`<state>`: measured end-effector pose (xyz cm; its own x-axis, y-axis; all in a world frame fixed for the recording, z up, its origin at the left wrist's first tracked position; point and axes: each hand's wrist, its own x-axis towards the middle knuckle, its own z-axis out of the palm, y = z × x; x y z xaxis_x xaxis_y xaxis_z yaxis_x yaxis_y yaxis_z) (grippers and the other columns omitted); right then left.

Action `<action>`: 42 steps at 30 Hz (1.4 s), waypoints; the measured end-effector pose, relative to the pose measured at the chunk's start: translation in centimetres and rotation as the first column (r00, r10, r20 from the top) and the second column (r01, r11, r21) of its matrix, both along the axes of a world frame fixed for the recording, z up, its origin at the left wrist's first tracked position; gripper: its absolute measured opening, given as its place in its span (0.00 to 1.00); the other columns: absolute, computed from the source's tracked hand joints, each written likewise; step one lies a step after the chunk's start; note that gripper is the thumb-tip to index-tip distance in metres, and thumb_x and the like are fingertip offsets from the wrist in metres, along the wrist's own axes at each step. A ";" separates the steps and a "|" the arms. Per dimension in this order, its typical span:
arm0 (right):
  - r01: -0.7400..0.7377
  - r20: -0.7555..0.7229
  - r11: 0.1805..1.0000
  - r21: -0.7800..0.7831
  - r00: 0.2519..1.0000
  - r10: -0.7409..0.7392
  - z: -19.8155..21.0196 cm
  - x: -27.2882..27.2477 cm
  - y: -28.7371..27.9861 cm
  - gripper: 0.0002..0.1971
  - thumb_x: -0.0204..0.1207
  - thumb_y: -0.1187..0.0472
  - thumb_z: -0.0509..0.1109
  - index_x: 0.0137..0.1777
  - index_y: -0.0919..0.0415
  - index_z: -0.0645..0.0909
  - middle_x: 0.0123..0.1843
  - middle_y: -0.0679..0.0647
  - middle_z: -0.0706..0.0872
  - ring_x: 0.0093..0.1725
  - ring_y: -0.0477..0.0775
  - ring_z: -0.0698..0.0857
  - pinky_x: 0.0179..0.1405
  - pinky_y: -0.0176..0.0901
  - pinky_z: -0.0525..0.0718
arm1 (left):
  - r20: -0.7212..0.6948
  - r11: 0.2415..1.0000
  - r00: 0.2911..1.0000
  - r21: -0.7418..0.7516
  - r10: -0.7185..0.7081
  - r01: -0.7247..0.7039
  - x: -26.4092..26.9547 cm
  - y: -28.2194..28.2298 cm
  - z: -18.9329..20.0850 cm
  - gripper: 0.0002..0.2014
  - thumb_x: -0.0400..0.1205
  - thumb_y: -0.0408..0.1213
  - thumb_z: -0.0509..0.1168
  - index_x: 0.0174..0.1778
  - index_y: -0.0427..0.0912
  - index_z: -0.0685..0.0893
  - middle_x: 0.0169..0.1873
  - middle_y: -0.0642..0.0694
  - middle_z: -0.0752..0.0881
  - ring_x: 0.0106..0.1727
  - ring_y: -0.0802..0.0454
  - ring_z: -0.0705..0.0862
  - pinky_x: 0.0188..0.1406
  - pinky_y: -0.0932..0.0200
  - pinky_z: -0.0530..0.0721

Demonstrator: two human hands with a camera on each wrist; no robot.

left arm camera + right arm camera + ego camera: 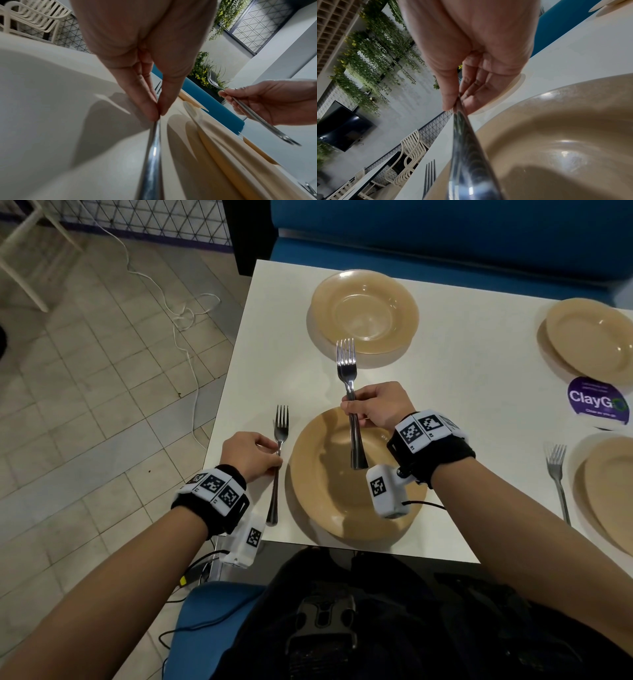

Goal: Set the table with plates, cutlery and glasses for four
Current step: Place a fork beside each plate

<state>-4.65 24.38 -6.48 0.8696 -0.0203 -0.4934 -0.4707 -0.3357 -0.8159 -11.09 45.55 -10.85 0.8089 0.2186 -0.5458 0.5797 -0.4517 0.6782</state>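
Observation:
A tan plate (329,508) lies at the near edge of the white table (462,364). Left of it a fork (278,467) lies on the table, tines pointing away; my left hand (251,455) pinches its handle (152,155) between thumb and fingers. My right hand (375,409) hovers above the near plate (556,135) and grips what look like two stacked forks (349,402) by the handles (467,162), tines towards a second tan plate (364,311) at the far side. Two more plates (589,344) (613,494) lie at the right, the nearer with a fork (559,481) beside it.
A round purple ClayGo sticker (597,405) lies between the right-hand plates. A blue bench (445,234) runs along the table's far side, and a blue seat (212,611) is under me. A white cable (178,313) trails over the tiled floor on the left.

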 end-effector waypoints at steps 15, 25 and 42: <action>-0.007 -0.010 1.000 -0.019 1.000 0.007 -0.4 0.0 -0.1 0.04 0.70 0.67 0.77 0.37 0.60 0.86 0.27 0.52 0.82 0.26 0.47 0.77 0.44 0.41 0.86 | 0.017 0.999 1.000 0.041 -0.008 0.007 -0.3 -0.1 -0.7 0.10 0.68 0.29 0.75 0.40 0.45 0.86 0.35 0.47 0.87 0.41 0.49 0.89 0.50 0.55 0.89; -0.025 -0.025 0.999 -0.029 0.999 0.024 -0.7 -0.1 0.2 0.05 0.71 0.67 0.77 0.36 0.58 0.86 0.27 0.51 0.82 0.27 0.47 0.78 0.37 0.36 0.85 | 0.005 0.998 1.000 0.050 -0.027 0.027 -0.3 0.1 -1.0 0.10 0.67 0.29 0.75 0.41 0.45 0.86 0.34 0.49 0.87 0.41 0.50 0.88 0.53 0.54 0.88; 0.113 0.096 0.982 0.151 0.987 -0.128 2.3 1.7 -3.1 0.03 0.71 0.68 0.76 0.43 0.62 0.86 0.34 0.52 0.86 0.32 0.44 0.85 0.30 0.30 0.84 | 0.279 0.973 0.952 -0.152 -0.124 0.171 6.9 -7.8 4.9 0.08 0.79 0.42 0.66 0.54 0.48 0.83 0.41 0.49 0.85 0.43 0.50 0.85 0.44 0.55 0.88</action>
